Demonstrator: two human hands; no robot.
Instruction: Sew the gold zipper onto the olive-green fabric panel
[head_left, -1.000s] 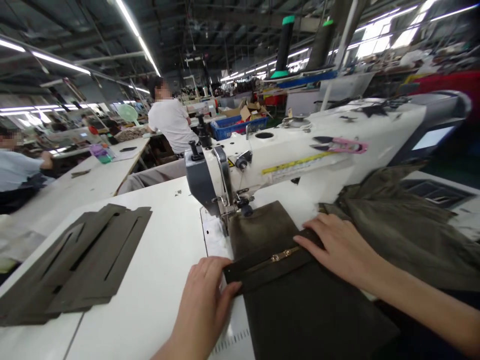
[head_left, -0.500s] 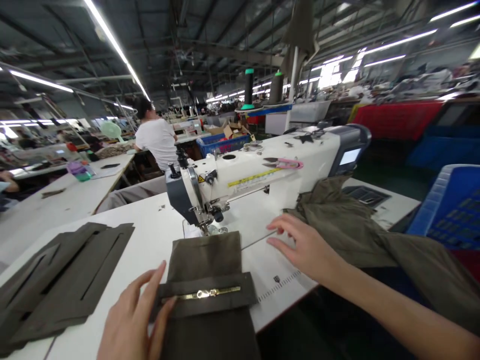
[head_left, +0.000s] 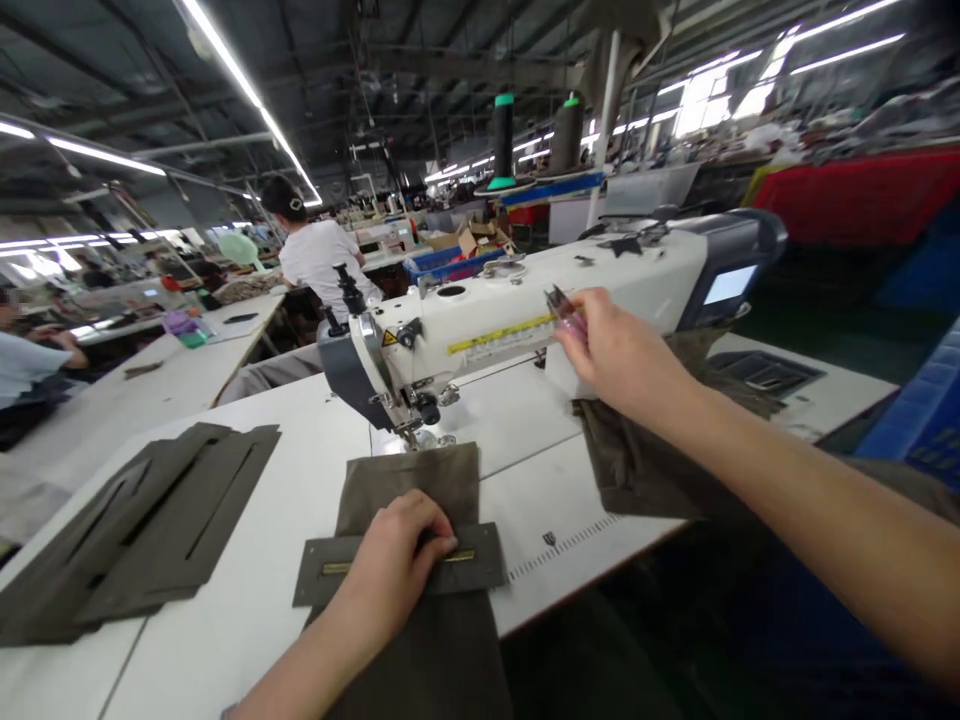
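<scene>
My right hand (head_left: 622, 345) is closed around the pink thread snips (head_left: 568, 318), lifted at the front of the white sewing machine (head_left: 510, 320), blades pointing up and left. My left hand (head_left: 405, 555) is over the brass zipper (head_left: 460, 556), thumb and fingers pinched together at its middle. They hide the slider, so the zipper pull itself does not show. The zipper is framed by a dark olive strip (head_left: 487, 560) on an olive fabric piece (head_left: 420, 480), whose far edge lies close to the presser foot (head_left: 426, 440).
Slotted olive panels (head_left: 180, 520) lie stacked on the left of the table. Bunched olive fabric (head_left: 637, 460) hangs over the front edge at right. A blue crate (head_left: 922, 410) stands at far right. A person in a white shirt (head_left: 322, 262) sits ahead; another is at far left.
My right hand has risen from the tabletop and taken the snips off the machine arm. My left hand has moved right from the strip's left end onto the zipper's middle, closing its fingers.
</scene>
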